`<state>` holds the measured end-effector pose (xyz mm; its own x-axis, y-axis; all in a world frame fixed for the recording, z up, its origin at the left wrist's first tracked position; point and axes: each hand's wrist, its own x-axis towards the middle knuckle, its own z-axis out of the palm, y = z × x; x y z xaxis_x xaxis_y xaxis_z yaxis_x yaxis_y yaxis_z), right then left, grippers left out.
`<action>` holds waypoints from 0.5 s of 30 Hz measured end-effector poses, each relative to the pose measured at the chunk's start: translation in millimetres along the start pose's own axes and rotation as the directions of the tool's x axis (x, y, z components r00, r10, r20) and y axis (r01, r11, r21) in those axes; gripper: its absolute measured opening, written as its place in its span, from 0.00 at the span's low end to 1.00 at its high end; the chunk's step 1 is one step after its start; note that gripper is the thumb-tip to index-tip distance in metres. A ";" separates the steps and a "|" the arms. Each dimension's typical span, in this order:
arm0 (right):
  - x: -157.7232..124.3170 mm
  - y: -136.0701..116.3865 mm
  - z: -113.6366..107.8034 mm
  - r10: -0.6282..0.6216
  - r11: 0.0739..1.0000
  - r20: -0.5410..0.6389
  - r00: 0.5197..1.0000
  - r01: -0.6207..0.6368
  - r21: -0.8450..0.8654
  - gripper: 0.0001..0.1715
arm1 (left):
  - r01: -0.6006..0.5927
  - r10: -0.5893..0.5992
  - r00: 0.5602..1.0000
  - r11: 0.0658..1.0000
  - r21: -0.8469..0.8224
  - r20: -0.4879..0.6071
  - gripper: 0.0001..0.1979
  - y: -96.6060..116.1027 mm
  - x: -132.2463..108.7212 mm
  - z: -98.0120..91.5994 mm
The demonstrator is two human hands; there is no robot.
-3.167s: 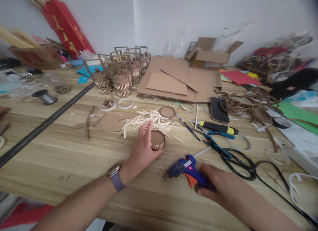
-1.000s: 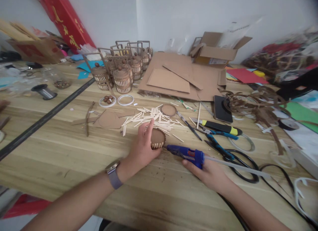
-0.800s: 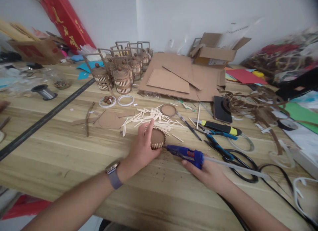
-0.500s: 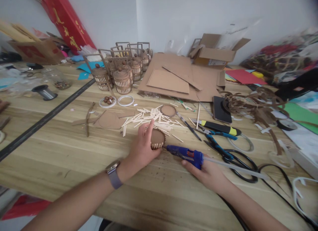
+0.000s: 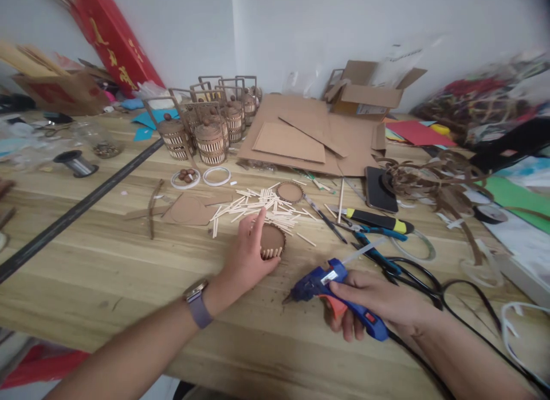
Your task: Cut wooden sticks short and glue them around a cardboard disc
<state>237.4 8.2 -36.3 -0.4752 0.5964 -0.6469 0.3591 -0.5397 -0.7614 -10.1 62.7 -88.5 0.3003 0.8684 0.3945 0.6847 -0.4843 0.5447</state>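
My left hand [image 5: 251, 248] steadies a round cardboard base [image 5: 274, 238] with a dark rim, the thumb along its near edge and the index finger raised. A few short sticks stand upright along the base's near side. My right hand [image 5: 369, 302] grips a blue hot glue gun [image 5: 326, 282] with an orange trigger, its nozzle pointing left, low over the table and apart from the base. A clear glue stick [image 5: 363, 249] juts out of its back. Beyond my left hand lies a loose pile of short wooden sticks [image 5: 258, 205], beside a second round base [image 5: 290, 192].
Scissors [image 5: 416, 274], a yellow-black utility knife [image 5: 380, 220] and a phone [image 5: 381, 189] lie at right. Several small lidded baskets [image 5: 210, 142] stand at back left, beside cardboard sheets [image 5: 290, 142]. A long black bar [image 5: 86, 205] crosses the left side. The glue gun's cord trails right.
My right hand has pulled the glue gun back from the cardboard base, toward me, and turned it so its handle and trigger show. My left hand stays on the base.
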 end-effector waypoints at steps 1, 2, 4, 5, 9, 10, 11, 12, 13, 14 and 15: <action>-0.8 0.0 0.1 0.021 0.999 0.021 1.000 -0.020 -0.050 0.37 | 0.000 0.000 1.000 1.000 0.003 0.000 0.54 0.1 0.0 -0.1; -1.5 -0.1 -0.1 0.019 0.990 0.014 1.000 -0.016 -0.140 0.38 | 0.001 -0.001 1.000 1.000 0.005 -0.001 0.54 0.1 0.0 -0.1; -2.8 -2.9 -2.6 -0.055 0.907 -0.079 0.995 0.016 -0.421 0.37 | 0.004 -0.004 1.000 1.000 0.004 -0.002 0.53 0.0 0.1 0.1; -3.4 -6.1 -4.8 -0.123 0.818 -0.146 0.982 0.016 -0.575 0.35 | 0.005 -0.005 1.000 1.000 0.001 0.000 0.53 -0.1 0.2 0.4; 2.2 -29.5 -14.9 -0.364 0.492 -0.320 0.875 -0.111 -0.864 0.25 | 0.020 -0.020 1.000 1.000 -0.004 0.007 0.54 0.0 0.6 1.0; 7.4 -36.1 -16.7 -0.404 0.475 -0.340 0.849 -0.123 -0.871 0.21 | 0.020 -0.020 1.000 1.000 -0.006 0.008 0.53 0.1 0.6 0.9; 14.3 -41.9 -17.8 -0.443 0.473 -0.368 0.818 -0.136 -0.871 0.15 | 0.018 -0.018 1.000 1.000 -0.008 0.008 0.53 0.1 0.6 0.7; 22.6 -46.6 -18.4 -0.472 0.475 -0.386 0.793 -0.140 -0.869 0.10 | 0.014 -0.014 1.000 1.000 -0.010 0.008 0.53 0.2 0.5 0.5; 31.6 -50.2 -18.6 -0.493 0.474 -0.386 0.779 -0.131 -0.871 0.06 | 0.012 -0.012 1.000 1.000 -0.012 0.010 0.53 0.3 0.5 0.2; 40.8 -52.6 -18.5 -0.503 0.473 -0.384 0.774 -0.125 -0.872 0.04 | 0.011 -0.011 1.000 1.000 -0.012 0.010 0.54 0.3 0.5 0.0; 49.4 -53.8 -18.3 -0.508 0.469 -0.377 0.774 -0.118 -0.875 0.04 | 0.012 -0.012 1.000 1.000 -0.012 0.011 0.54 0.3 0.4 -0.2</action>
<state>209.3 77.6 -28.1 -0.2481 0.9600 -0.1299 0.9275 0.1967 -0.3180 -9.9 63.0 -88.0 0.2993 0.8751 0.3802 0.6803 -0.4752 0.5580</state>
